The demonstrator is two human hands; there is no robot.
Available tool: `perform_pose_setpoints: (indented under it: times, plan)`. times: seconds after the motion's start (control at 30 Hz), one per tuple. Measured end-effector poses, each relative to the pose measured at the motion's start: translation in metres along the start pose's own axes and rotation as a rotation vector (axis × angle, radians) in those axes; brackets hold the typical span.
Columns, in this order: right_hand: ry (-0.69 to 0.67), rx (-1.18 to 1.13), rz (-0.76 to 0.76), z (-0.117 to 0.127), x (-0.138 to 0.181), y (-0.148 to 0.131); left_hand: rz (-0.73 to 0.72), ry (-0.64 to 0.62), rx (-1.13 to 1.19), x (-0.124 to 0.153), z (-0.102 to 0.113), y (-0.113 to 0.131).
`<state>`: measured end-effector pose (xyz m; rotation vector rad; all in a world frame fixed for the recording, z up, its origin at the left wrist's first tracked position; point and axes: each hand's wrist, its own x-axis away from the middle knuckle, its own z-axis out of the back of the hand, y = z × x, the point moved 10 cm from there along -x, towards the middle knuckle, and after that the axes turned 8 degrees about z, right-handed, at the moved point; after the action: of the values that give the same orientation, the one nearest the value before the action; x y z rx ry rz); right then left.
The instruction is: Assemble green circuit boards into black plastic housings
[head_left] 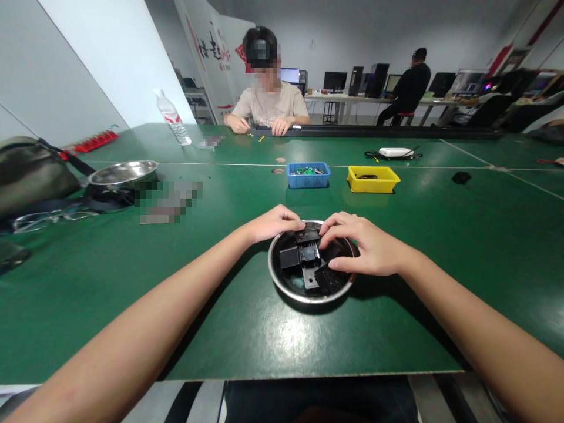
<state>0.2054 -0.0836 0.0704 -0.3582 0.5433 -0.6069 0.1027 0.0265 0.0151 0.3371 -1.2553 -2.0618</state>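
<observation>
Curled at the far rim of the steel bowl (pixel 308 298), the left hand (pixel 275 223) sets its fingertips on a black plastic part (pixel 307 236); whether its grip pinches that part cannot be told. The right hand (pixel 368 249) lies over the bowl's right side, grip spread, fingers touching the same part, thumb lower on the heap of black pieces (pixel 299 258) inside the bowl. Beyond the bowl on the green bench (pixel 440 235) stand a blue tray (pixel 308 176) and a yellow tray (pixel 373 179).

Green table (pixel 132 282), silver bowl (pixel 282 285), black parts (pixel 299 255), blue bin (pixel 308 176), yellow bin (pixel 372 179).
</observation>
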Motion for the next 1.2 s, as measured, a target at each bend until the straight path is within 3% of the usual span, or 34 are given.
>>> perform_pose_setpoints:
  times: [0.43,0.77,1.07,1.2]
  plan:
    - [0.019,0.213,0.142,-0.013,-0.005,-0.033,0.025,0.031,0.052,-0.003,0.008,-0.007]
    - [0.057,0.2,0.162,-0.013,-0.006,-0.028,0.058,0.061,0.082,-0.003,0.018,-0.012]
    - [0.226,0.094,0.187,0.002,-0.003,-0.029,0.018,0.138,0.064,0.001,0.031,-0.017]
    - [0.424,0.111,0.105,0.018,0.002,-0.019,0.057,0.176,0.079,0.004,0.042,-0.027]
